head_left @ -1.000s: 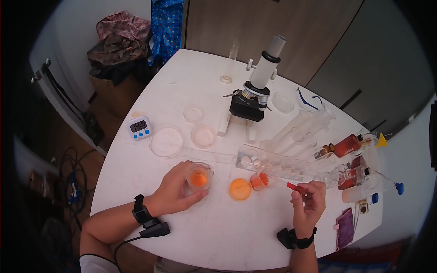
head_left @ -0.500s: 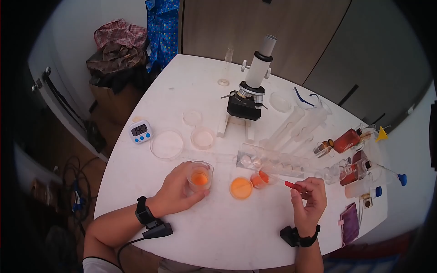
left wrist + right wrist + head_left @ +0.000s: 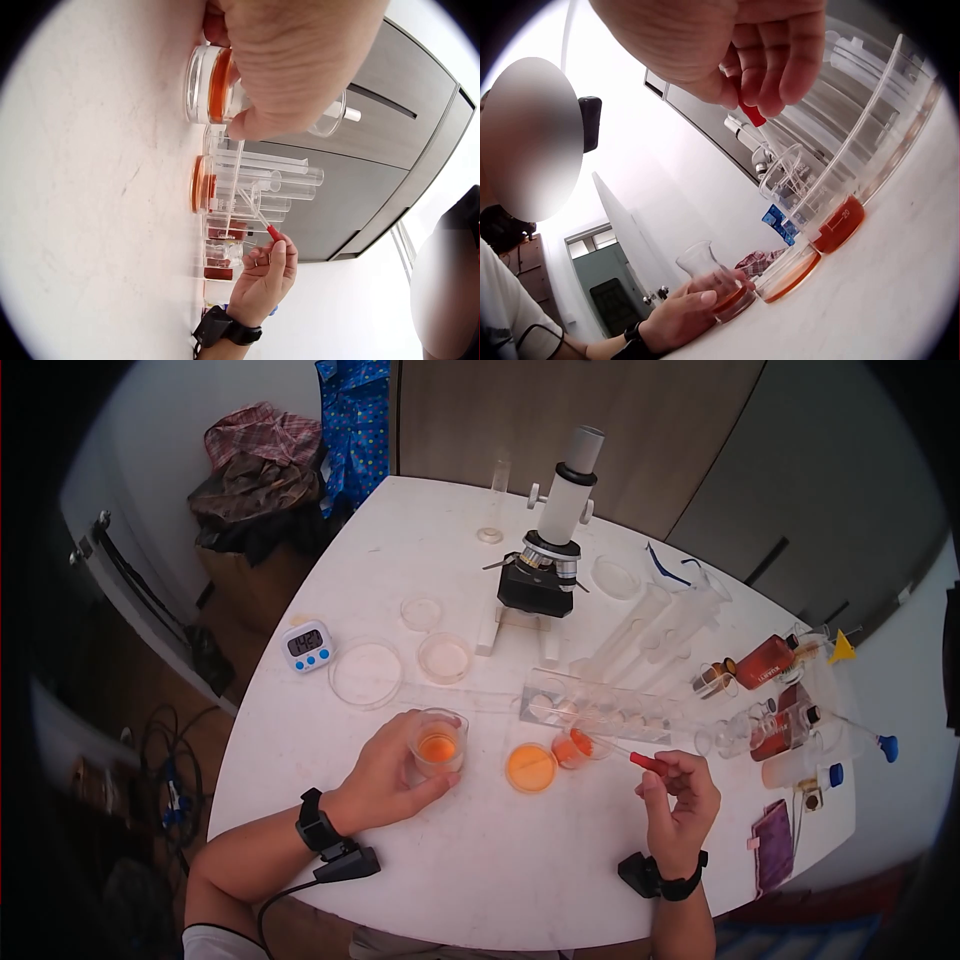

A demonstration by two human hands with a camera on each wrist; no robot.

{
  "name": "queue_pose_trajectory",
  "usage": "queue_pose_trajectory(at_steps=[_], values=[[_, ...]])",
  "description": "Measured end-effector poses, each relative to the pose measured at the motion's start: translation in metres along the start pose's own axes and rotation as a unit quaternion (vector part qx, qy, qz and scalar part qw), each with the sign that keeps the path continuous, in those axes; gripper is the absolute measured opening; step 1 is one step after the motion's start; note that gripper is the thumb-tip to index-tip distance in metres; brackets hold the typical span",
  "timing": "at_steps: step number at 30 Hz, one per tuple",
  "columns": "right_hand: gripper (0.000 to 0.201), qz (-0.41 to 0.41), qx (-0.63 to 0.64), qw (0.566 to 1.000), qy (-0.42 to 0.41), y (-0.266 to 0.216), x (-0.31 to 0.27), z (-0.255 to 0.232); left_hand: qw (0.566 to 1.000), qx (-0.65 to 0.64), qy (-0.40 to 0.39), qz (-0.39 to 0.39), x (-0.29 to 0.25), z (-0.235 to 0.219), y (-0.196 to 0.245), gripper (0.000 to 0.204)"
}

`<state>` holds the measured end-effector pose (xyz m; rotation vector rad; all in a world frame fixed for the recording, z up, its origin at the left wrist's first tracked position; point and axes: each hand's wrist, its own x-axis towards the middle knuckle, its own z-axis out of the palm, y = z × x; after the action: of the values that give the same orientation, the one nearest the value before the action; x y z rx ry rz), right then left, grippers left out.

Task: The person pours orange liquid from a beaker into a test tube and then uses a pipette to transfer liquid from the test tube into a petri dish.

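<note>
My left hand point(image 3: 390, 772) grips a small glass flask point(image 3: 437, 745) with orange liquid in its bottom, standing upright at the table's middle. In the right wrist view, the flask point(image 3: 733, 300) shows a narrow neck and flared rim. My right hand point(image 3: 682, 800) pinches the red bulb of a glass dropper point(image 3: 648, 763) between thumb and fingers. The dropper slants down to the left, its glass tube reaching into a small beaker point(image 3: 838, 225) of red-orange liquid. Between flask and beaker lies a round petri dish point(image 3: 531, 768) with orange contents.
Behind the beaker stands a clear tube rack point(image 3: 600, 710), with several plastic cylinders point(image 3: 640, 635) beyond. A microscope point(image 3: 560, 525) stands farther back. Petri dishes point(image 3: 444, 658) and a timer point(image 3: 307, 647) sit at left. Red-brown bottles point(image 3: 767, 660) and a purple cloth point(image 3: 772, 848) are at right.
The head view has shifted slightly, and the timer has gone from 14:26 to 14:27. Both hands keep their holds on the flask and the dropper with almost no movement.
</note>
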<state>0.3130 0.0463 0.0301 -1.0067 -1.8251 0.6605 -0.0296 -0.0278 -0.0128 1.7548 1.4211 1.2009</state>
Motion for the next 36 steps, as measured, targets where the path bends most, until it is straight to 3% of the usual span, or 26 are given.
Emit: queue_pose_trajectory(at_steps=[7,18,36], values=[[0.020,0.014,0.020,1.000,0.010,-0.002,-0.001,0.001,1.000,0.015,-0.009,-0.018,0.001,-0.001,0.005,0.054],[0.012,-0.033,0.008,0.999,0.042,0.001,-0.006,-0.001,1.000,0.008,-0.011,-0.021,0.000,-0.001,0.004,0.055],[0.020,-0.052,0.073,0.992,0.093,0.004,-0.012,-0.001,1.000,0.011,-0.007,-0.012,0.000,-0.003,0.004,0.054]])
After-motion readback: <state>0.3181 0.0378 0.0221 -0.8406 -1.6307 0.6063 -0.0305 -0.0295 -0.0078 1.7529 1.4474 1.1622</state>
